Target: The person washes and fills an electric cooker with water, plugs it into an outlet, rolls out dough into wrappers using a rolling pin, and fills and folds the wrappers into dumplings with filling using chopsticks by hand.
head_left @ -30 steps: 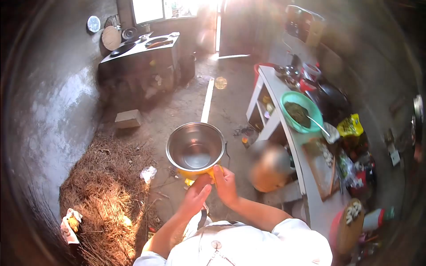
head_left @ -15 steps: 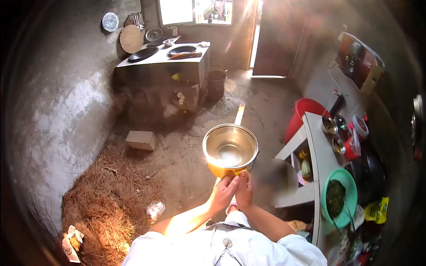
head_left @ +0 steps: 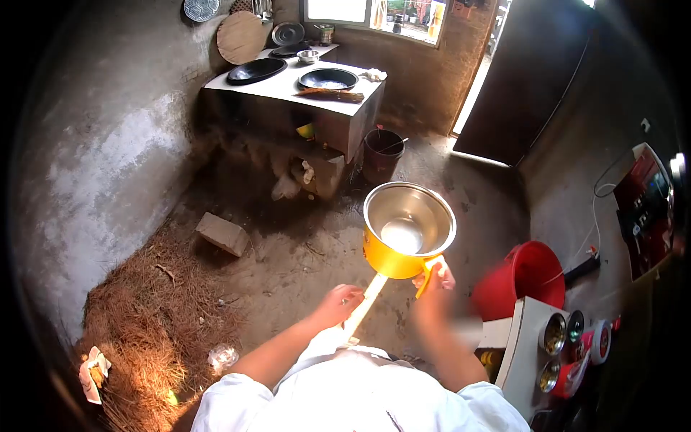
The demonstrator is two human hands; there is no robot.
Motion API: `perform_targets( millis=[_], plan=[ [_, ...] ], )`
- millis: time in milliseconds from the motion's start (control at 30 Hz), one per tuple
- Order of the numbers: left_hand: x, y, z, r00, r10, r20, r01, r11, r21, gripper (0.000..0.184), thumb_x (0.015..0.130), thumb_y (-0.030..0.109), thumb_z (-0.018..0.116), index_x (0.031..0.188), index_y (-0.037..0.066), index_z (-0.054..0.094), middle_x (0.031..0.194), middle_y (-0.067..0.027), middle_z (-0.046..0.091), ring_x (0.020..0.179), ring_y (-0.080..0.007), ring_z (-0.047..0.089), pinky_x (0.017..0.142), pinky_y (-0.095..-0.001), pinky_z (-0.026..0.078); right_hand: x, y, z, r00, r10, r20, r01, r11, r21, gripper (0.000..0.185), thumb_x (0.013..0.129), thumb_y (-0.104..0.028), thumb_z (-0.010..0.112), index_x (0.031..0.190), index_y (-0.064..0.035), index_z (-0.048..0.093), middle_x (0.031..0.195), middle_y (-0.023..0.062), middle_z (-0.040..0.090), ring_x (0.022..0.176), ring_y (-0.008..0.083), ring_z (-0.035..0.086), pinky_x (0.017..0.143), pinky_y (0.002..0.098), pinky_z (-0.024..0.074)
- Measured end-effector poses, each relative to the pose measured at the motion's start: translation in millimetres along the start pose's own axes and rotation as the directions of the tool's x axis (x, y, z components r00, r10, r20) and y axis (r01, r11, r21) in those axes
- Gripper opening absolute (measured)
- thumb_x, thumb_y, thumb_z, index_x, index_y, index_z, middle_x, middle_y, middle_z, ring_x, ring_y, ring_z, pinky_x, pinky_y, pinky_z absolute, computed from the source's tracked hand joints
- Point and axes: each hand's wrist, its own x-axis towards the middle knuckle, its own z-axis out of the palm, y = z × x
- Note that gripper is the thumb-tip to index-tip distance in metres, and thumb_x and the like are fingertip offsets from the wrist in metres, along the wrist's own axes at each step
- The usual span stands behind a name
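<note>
A yellow pot with a shiny steel inside (head_left: 399, 263) is held out in front of me, tilted slightly so its bowl shows; nothing is visible in it. My right hand (head_left: 434, 282) is closed around its yellow side handle. My left hand (head_left: 340, 304) is off the pot, below and left of it, with fingers loosely curled and holding nothing I can see. Beside the left fingers runs a pale bright strip (head_left: 366, 304); whether it is a stick or sunlight on the floor I cannot tell.
Ahead stands a stove block (head_left: 288, 90) with two woks and a small bowl. A dark bucket (head_left: 383, 162) is beside it. A red tub (head_left: 522, 277) and a white table (head_left: 525, 338) are at right. A brick (head_left: 223, 234) and dry straw (head_left: 155, 317) lie at left.
My left hand has let go of the pot and drawn left. The right hand has moved the pot forward and right, its handle now on the right. The view has turned.
</note>
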Motion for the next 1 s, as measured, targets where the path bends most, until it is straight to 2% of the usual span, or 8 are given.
perform_targets(
  millis=[200, 333, 433, 500, 567, 633, 767, 1000],
  plan=[
    [224, -11, -30, 0.987, 0.117, -0.106, -0.082, 0.955, 0.286, 0.084, 0.074, 0.045, 0.067, 0.134, 0.000, 0.029, 0.135, -0.0230, 0.028, 0.121, -0.0313, 0.039, 0.098, -0.0380, 0.036, 158, -19, 46, 0.956, -0.257, 0.142, 0.228, 0.954, 0.196, 0.033, 0.095, -0.030, 0.041, 0.079, -0.0024, 0.051, 0.055, 0.0012, 0.046, 0.044, 0.0067, 0.039, 0.043, 0.0192, 0.0299],
    [369, -5, -24, 0.981, 0.168, -0.102, -0.128, 0.940, 0.315, 0.095, 0.072, 0.051, 0.065, 0.139, 0.003, 0.017, 0.142, -0.0214, 0.018, 0.130, -0.0359, 0.024, 0.104, -0.0402, 0.026, 251, -41, 67, 0.965, -0.220, 0.146, 0.183, 0.955, 0.232, 0.036, 0.096, -0.031, 0.037, 0.074, -0.0037, 0.047, 0.054, 0.0027, 0.046, 0.043, 0.0070, 0.038, 0.043, 0.0197, 0.0303],
    [484, -10, -7, 0.966, 0.257, -0.024, -0.242, 0.935, 0.258, 0.094, 0.070, 0.050, 0.067, 0.138, 0.003, 0.021, 0.142, -0.0208, 0.019, 0.132, -0.0338, 0.020, 0.105, -0.0425, 0.025, 321, -44, 82, 0.951, -0.246, 0.190, 0.180, 0.935, 0.306, 0.037, 0.096, -0.030, 0.036, 0.073, -0.0035, 0.046, 0.054, 0.0032, 0.045, 0.043, 0.0084, 0.038, 0.043, 0.0205, 0.0313],
    [533, 21, -8, 0.841, 0.412, 0.350, -0.427, 0.903, -0.037, 0.086, 0.074, 0.043, 0.066, 0.137, 0.004, 0.022, 0.141, -0.0185, 0.022, 0.131, -0.0323, 0.023, 0.104, -0.0457, 0.025, 369, -38, 88, 0.940, -0.261, 0.222, 0.179, 0.926, 0.331, 0.037, 0.096, -0.032, 0.036, 0.076, -0.0028, 0.046, 0.056, 0.0034, 0.046, 0.045, 0.0087, 0.039, 0.043, 0.0206, 0.0318],
    [565, 35, 5, 0.773, 0.535, 0.339, -0.478, 0.844, -0.242, 0.066, 0.079, 0.035, 0.064, 0.130, 0.007, 0.035, 0.135, -0.0148, 0.034, 0.124, -0.0275, 0.033, 0.102, -0.0402, 0.028, 413, -30, 100, 0.949, -0.220, 0.224, 0.148, 0.942, 0.301, 0.037, 0.096, -0.034, 0.035, 0.076, -0.0049, 0.046, 0.055, 0.0015, 0.044, 0.045, 0.0080, 0.038, 0.043, 0.0208, 0.0304],
    [589, 76, 2, 0.767, 0.529, 0.363, -0.385, 0.833, -0.397, 0.043, 0.083, 0.034, 0.060, 0.117, 0.009, 0.051, 0.121, -0.0108, 0.049, 0.112, -0.0216, 0.046, 0.097, -0.0345, 0.034, 463, -23, 107, 0.942, -0.203, 0.268, 0.128, 0.954, 0.271, 0.038, 0.096, -0.036, 0.034, 0.076, -0.0070, 0.046, 0.054, -0.0005, 0.041, 0.044, 0.0072, 0.036, 0.043, 0.0207, 0.0294],
    [649, 108, -1, 0.770, 0.027, 0.637, 0.111, 0.978, -0.175, 0.054, 0.083, 0.043, 0.058, 0.119, 0.004, 0.047, 0.121, -0.0128, 0.047, 0.113, -0.0210, 0.042, 0.094, -0.0332, 0.035, 548, -11, 120, 0.930, -0.197, 0.309, 0.117, 0.959, 0.259, 0.038, 0.096, -0.036, 0.034, 0.077, -0.0062, 0.047, 0.056, 0.0004, 0.043, 0.046, 0.0070, 0.038, 0.043, 0.0207, 0.0300],
    [800, 94, -37, 0.929, 0.158, 0.334, -0.091, 0.974, -0.206, 0.052, 0.083, 0.041, 0.059, 0.118, 0.004, 0.047, 0.118, -0.0120, 0.049, 0.111, -0.0207, 0.044, 0.092, -0.0333, 0.036, 642, 4, 148, 0.933, -0.199, 0.300, 0.137, 0.967, 0.214, 0.040, 0.096, -0.038, 0.034, 0.080, -0.0037, 0.048, 0.057, 0.0011, 0.043, 0.047, 0.0080, 0.039, 0.045, 0.0206, 0.0322]
  ],
)
